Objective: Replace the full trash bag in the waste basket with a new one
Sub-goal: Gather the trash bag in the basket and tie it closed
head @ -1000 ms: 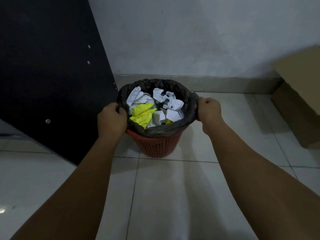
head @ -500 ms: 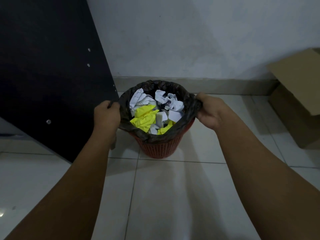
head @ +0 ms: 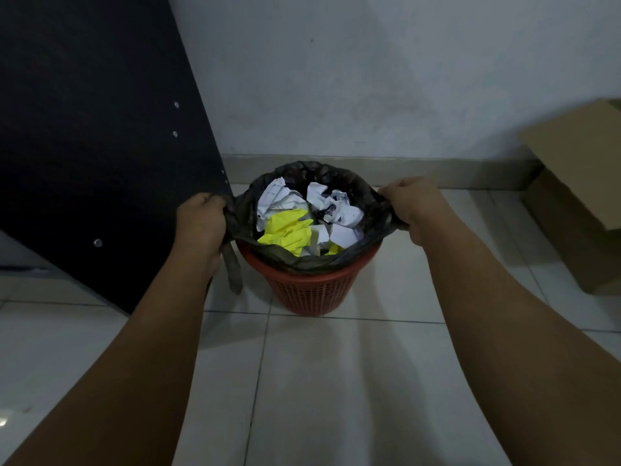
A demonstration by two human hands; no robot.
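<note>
On pale floor tiles (head: 336,381) by a wall (head: 369,79), red basket (head: 311,290); both hands' fingers (head: 396,190) clamped on trash bag (head: 376,203)

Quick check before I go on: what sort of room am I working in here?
Probably a home or small office corner: tiled floor, plain white wall, a cardboard box at right, and paper waste in the orange basket.

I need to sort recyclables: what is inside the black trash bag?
The black plastic trash bag holds crumpled white paper and crumpled yellow paper at the top. Anything beneath that top layer is covered and cannot be seen.
</note>
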